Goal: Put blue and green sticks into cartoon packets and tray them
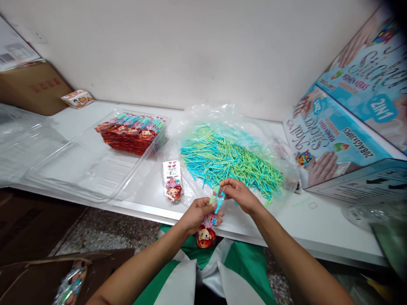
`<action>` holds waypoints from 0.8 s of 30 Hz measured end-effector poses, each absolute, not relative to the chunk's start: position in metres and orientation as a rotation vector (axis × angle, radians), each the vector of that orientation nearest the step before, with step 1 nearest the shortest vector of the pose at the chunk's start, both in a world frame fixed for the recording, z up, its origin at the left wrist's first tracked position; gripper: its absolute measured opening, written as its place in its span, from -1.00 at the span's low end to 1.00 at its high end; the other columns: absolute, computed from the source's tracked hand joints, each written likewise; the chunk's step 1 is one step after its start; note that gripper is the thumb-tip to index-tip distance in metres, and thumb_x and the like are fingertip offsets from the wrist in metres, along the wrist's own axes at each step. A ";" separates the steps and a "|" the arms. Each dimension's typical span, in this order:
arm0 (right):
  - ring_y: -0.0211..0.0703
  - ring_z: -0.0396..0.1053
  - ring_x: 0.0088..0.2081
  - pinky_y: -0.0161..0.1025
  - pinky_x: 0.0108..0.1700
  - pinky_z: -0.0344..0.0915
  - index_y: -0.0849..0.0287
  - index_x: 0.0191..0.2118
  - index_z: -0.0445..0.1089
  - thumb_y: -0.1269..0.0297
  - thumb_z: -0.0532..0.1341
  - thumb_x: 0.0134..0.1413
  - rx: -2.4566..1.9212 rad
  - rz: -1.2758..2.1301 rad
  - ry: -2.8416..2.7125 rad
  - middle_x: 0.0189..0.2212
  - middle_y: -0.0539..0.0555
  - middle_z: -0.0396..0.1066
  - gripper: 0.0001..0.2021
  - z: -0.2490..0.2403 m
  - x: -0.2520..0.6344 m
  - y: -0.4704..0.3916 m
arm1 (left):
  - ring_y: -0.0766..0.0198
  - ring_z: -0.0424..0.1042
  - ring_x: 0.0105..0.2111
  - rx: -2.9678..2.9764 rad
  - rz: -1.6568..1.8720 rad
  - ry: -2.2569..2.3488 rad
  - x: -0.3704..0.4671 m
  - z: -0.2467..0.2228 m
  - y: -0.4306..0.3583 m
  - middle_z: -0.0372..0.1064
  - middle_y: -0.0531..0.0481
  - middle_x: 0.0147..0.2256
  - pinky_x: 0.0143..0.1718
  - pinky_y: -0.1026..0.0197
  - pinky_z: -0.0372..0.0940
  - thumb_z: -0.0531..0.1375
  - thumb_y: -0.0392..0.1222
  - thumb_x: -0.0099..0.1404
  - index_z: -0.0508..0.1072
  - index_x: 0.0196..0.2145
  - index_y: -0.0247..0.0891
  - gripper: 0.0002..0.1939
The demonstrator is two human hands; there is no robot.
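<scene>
My left hand [194, 217] grips a small printed packet [206, 238] with a red-haired cartoon face, just over the table's front edge. Blue and green sticks [218, 197] show at the packet's upper end. The fingers of my right hand [240, 195] are pinched together at that end, on the sticks or the packet's rim; which of them I cannot tell. Behind my hands, a heap of thin blue and green sticks [229, 159] lies on a clear plastic bag [206, 113]. A similar flat packet or stack of packets [172, 181] lies left of the heap.
A clear plastic tray [79, 180] at left holds rows of packets with sticks [130, 131]. Large blue printed boxes [333, 135] stand at right. Brown cardboard [34, 87] and a small box [78, 98] sit at the back left. An open carton [28, 275] is below.
</scene>
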State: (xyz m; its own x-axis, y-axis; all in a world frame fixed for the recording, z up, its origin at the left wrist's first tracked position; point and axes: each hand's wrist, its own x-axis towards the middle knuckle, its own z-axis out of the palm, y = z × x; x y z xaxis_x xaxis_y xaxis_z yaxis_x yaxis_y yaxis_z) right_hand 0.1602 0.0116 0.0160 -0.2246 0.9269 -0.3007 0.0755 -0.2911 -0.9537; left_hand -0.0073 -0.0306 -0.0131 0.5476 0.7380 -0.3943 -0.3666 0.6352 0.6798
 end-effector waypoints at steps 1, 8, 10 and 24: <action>-0.29 0.30 -0.42 -0.34 -0.41 0.24 0.21 -0.30 0.35 0.29 0.18 -0.11 -1.335 1.597 -1.281 -0.48 -0.02 0.35 -0.81 0.017 0.160 0.011 | 0.27 0.40 -0.59 0.572 0.697 0.726 -0.007 -0.013 -0.031 0.41 -0.06 -0.49 -0.55 0.28 0.25 0.29 -0.04 0.01 0.33 -0.33 -0.37 -0.62; -0.27 0.30 -0.41 -0.35 -0.42 0.24 0.22 -0.36 0.38 0.17 0.20 -0.10 -1.308 1.579 -1.338 -0.48 0.00 0.33 -0.78 0.017 0.160 0.013 | 0.27 0.40 -0.60 0.609 0.692 0.750 -0.008 -0.013 -0.029 0.41 -0.05 -0.50 -0.58 0.29 0.24 0.29 -0.02 0.00 0.34 -0.33 -0.37 -0.61; -0.28 0.30 -0.43 -0.34 -0.44 0.23 0.20 -0.39 0.38 0.18 0.21 -0.11 -1.313 1.581 -1.309 -0.50 -0.02 0.33 -0.81 0.016 0.159 0.014 | 0.27 0.40 -0.60 0.616 0.693 0.753 -0.009 -0.013 -0.029 0.41 -0.05 -0.50 -0.59 0.30 0.23 0.29 -0.02 0.00 0.34 -0.33 -0.37 -0.61; -0.26 0.32 -0.41 -0.32 -0.41 0.23 0.18 -0.33 0.43 0.20 0.18 -0.09 -1.313 1.554 -1.338 -0.44 0.02 0.42 -0.80 0.016 0.157 0.011 | 0.28 0.40 -0.60 0.597 0.701 0.740 -0.007 -0.013 -0.030 0.42 -0.07 -0.49 -0.58 0.30 0.25 0.27 -0.05 0.03 0.33 -0.32 -0.38 -0.64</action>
